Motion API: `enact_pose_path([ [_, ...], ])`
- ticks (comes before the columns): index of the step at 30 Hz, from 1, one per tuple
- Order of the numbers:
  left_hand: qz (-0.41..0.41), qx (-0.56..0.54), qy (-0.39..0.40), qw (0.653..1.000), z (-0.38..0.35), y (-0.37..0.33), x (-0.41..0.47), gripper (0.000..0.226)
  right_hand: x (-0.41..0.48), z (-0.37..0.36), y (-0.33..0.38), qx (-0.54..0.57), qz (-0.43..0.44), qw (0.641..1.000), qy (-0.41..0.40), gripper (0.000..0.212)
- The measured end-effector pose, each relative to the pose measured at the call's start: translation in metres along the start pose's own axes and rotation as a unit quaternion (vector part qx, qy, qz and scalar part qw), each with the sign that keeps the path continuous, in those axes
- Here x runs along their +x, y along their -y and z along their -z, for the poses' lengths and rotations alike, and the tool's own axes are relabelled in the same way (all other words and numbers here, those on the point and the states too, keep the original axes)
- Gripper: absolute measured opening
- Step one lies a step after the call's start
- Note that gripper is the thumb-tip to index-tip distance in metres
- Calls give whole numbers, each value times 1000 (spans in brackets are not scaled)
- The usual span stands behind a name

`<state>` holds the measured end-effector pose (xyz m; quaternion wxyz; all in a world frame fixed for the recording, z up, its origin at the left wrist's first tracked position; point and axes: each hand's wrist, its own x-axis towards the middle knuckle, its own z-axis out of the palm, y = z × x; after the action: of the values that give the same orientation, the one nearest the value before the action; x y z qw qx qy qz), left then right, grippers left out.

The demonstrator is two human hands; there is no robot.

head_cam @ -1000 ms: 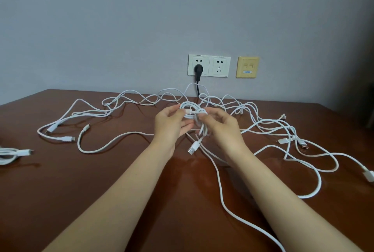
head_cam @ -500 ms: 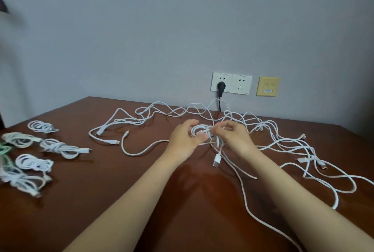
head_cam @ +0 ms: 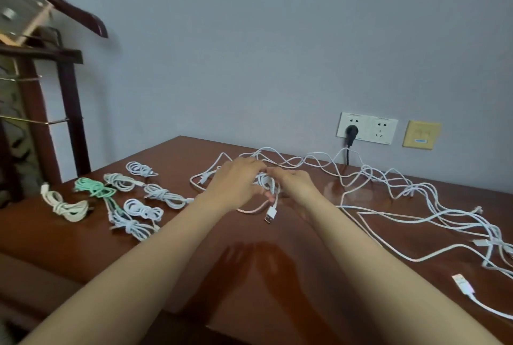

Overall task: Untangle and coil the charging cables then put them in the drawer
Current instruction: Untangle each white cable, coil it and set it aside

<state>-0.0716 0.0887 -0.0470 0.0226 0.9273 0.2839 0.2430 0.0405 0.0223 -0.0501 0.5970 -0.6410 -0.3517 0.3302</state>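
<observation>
Both hands are on one small white coil (head_cam: 266, 181) at table centre, just off the surface. The left hand (head_cam: 236, 181) is cupped over it with fingers curled round the loops. The right hand (head_cam: 297, 183) pinches its 3 o'clock side. Motion blur hides the exact finger placement. A USB-A plug (head_cam: 270, 214) hangs free off the coil toward 6 o'clock.

Handling: the cable is light, thin and limp, with some spring, so I'd expect the loops to open if the grip relaxes. I'd hold across the whole bundle of loops, not a single strand, and keep the plug end pinned. It shouldn't be dragged, because a loose end could snag the loose cable tangle (head_cam: 416, 206) spread from 1 to 4 o'clock.

The finished coils (head_cam: 163, 196) sit at 9–10 o'clock, with one mint-green cable (head_cam: 94, 189) among them. No drawer is in view.

Versus half a second ago, the view has swung left. The hands and coil have shifted left, away from the wall socket (head_cam: 366, 128) at 1 o'clock and closer to the finished pile. A dark wooden stand (head_cam: 69, 95) now shows at 10 o'clock. The tangle looks unchanged.
</observation>
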Motion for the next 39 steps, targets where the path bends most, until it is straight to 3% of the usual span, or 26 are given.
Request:
enact_pose_path([
  [5, 34, 74, 15, 997, 19, 57, 4, 40, 18, -48, 6, -20, 14, 996, 85, 16],
  [9, 50, 176, 49, 982, 27, 95, 11, 36, 41, -88, -1, -90, 52, 994, 44, 14],
  [12, 57, 219, 62, 972, 26, 120, 16, 36, 58, -114, -4, -114, 68, 991, 18, 25],
  [17, 83, 204, 68, 973, 18, 150, 23, 31, 77, -139, -4, -138, 63, 988, 29, 8],
  [24, 134, 185, 145, 963, 1, 168, 17, 36, 89, -151, -23, -177, 26, 982, 67, 25],
  [28, 164, 138, 147, 966, -5, 174, 16, 37, 94, -146, -33, -166, -7, 983, 84, 21],
  [31, 171, 119, 142, 968, -6, 172, 17, 38, 100, -145, -38, -187, 23, 979, 76, 30],
  [39, 158, 148, 163, 962, -9, 165, 22, 47, 103, -120, -41, -384, 88, 914, 100, 37],
])
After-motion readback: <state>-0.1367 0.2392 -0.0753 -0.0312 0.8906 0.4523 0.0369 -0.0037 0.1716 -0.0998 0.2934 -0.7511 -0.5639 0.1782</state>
